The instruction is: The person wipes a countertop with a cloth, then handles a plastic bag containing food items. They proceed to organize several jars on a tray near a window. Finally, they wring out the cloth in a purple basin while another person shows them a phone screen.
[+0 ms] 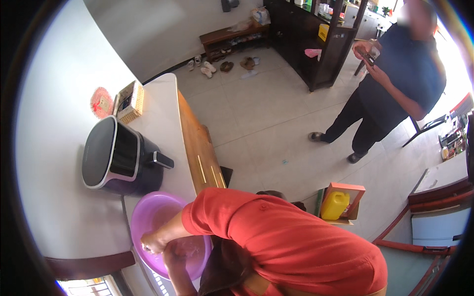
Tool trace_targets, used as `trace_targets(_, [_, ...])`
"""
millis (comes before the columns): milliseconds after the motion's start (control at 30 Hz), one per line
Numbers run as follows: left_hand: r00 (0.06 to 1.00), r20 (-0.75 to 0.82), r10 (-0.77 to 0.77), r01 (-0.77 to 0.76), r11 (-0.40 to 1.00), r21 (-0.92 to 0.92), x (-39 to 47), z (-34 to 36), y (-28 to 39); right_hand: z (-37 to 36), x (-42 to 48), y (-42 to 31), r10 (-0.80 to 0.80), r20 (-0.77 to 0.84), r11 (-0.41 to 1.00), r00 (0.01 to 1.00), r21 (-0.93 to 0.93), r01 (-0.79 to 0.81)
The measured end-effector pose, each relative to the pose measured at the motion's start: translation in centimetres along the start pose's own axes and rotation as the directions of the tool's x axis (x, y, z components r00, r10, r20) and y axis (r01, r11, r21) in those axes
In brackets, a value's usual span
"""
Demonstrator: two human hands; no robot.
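A purple plastic basin (139,218) stands at the near end of the white counter, with water in it. My right hand (152,243), its fingers curled, is over the basin's left side; something small and whitish shows at its fingers, too unclear to name. Just right of it and lower in the picture, my left hand (174,251) is inside the basin, close to the right wrist. Its fingers are blurred, and whether it holds anything cannot be seen. A red short sleeve (203,218) covers my right upper arm.
A black air fryer (129,159) stands beside the basin on the counter (163,100), with a woven basket (132,103) beyond. A person (400,74) stands on the tiled floor, a phone-like object in hand. Behind me, a box (359,194) holds a yellow jug (335,205). Shoes (208,69) lie by a bench.
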State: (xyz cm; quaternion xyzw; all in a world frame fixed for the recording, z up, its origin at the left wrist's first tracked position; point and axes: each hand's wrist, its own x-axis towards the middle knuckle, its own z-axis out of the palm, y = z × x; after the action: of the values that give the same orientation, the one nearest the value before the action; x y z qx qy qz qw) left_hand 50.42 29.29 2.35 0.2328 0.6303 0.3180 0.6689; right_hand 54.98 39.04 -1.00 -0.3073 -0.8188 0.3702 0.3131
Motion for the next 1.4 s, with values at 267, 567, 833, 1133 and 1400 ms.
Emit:
trace_targets(267, [0.94, 0.023, 0.34, -0.274, 0.713, 0.645, 4.3, -0.8, 0.3, 2.3, 0.4, 1.9, 0.16, -0.529, 0.972, 0.833, -0.063, -0.227])
trace_targets(567, [0.827, 0.55, 0.114, 0.128, 0.915, -0.382, -3.9, -0.1, 2.9, -9.8, -5.6, -4.2, 0.088, 0.062, 0.636, 0.994, 0.765, -0.104])
trace_targets(833, [0.54, 0.68, 0.496, 0.504, 0.457, -0.733, -8.6, 3.5, 0.4, -7.5, -7.0, -9.0, -0.287, 0.153, -0.365, 0.946, 0.895, -0.256])
trace_targets(1133, [0.666, 0.692, 0.279, 0.216, 0.816, -0.537, -11.5, 1.4, 2.4, -12.4, -5.6, -13.7, -0.124, 0.424, 0.332, 0.897, 0.87, -0.365])
trace_targets(1400, [0.934, 0.3, 0.193, -0.091, 0.942, -0.323, -10.1, 2.5, 2.5, -10.5, -4.1, -13.7, 0.141, 0.429, 0.697, 0.892, 0.597, -0.397])
